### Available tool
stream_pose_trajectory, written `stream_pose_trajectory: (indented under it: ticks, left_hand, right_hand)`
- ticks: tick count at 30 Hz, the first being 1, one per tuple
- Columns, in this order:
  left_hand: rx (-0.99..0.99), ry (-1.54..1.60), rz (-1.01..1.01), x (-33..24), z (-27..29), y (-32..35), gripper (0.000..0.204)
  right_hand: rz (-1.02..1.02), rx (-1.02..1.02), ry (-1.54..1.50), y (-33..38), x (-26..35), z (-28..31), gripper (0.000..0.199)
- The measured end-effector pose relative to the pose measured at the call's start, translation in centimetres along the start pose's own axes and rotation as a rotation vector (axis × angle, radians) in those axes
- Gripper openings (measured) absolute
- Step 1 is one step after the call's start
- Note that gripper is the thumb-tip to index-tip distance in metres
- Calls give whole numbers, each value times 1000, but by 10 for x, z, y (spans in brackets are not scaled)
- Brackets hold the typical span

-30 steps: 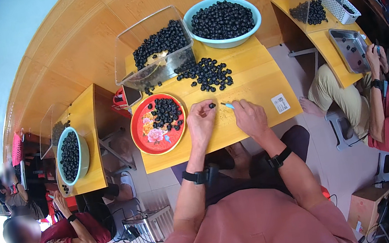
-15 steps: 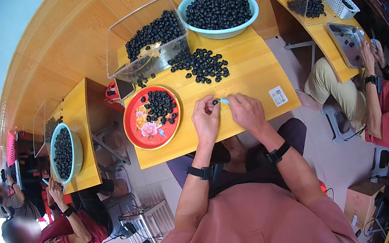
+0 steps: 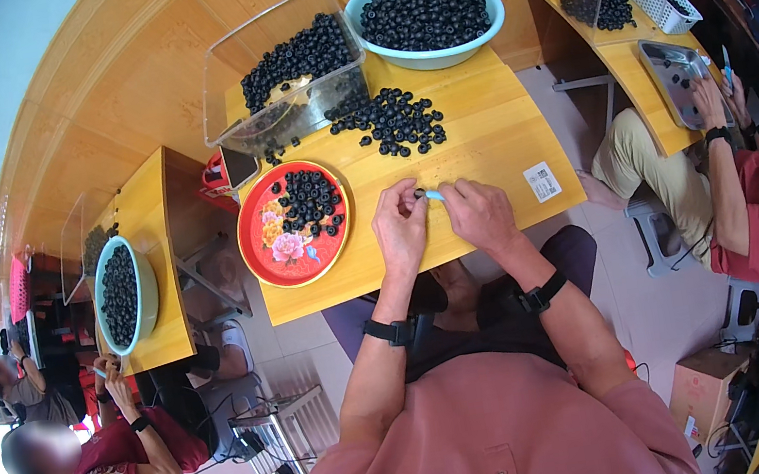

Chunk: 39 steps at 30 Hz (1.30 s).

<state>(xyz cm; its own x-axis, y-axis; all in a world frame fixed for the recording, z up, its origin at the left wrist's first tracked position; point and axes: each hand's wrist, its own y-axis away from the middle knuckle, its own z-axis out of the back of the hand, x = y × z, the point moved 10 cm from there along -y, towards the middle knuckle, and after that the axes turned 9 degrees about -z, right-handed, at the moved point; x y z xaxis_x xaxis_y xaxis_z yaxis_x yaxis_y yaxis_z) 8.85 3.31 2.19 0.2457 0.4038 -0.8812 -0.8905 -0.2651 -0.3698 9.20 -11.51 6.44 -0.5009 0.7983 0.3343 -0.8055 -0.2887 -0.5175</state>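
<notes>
Between the fingertips of my left hand point(image 3: 400, 230) is a small, round black bead-like piece point(image 3: 419, 194). My right hand point(image 3: 479, 216) is closed around a small tool with a light-blue handle point(image 3: 434, 195), its tip meeting the piece; the rest of the tool is hidden by my fingers. Both hands are over the front of the yellow table point(image 3: 383, 263). To their left lies a red round tray point(image 3: 263, 262) with a flower print, holding several such pieces. Beyond my hands is a loose pile of black pieces point(image 3: 397, 122).
A clear plastic bin point(image 3: 283, 119) and a light-blue basin point(image 3: 436, 60), both with black pieces, stand at the back. A white label point(image 3: 542, 182) is on the table's right. Co-workers sit at side tables, left and right. A metal rack point(image 3: 287, 437) stands on the floor.
My hands stay in nearly the same place, with the piece turned slightly against the tool. The co-worker on the right has reached into the metal tray; the one on the left has lowered their hands.
</notes>
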Motion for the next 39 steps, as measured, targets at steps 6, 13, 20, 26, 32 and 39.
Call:
stream_pose_trajectory:
  ticks: [6, 13, 20, 26, 32, 39]
  left_hand:
    - [-48, 305, 101, 18, -4, 6, 28]
    - [-7, 208, 146, 15, -4, 4, 32]
    - [-8, 133, 109, 10, -1, 3, 31]
    - [-4, 110, 99, 8, -1, 3, 31]
    - [3, 124, 100, 10, -3, 3, 30]
    - [6, 189, 129, 15, -4, 4, 30]
  right_hand:
    - [-82, -6, 52, -3, -10, -6, 8]
    - [-40, 13, 46, -2, -4, -2, 8]
    - [18, -30, 5, 1, 2, 3, 9]
    - [20, -25, 13, 1, 2, 1, 10]
    - [10, -9, 10, 1, 1, 0, 7]
    - [2, -18, -15, 0, 0, 0, 7]
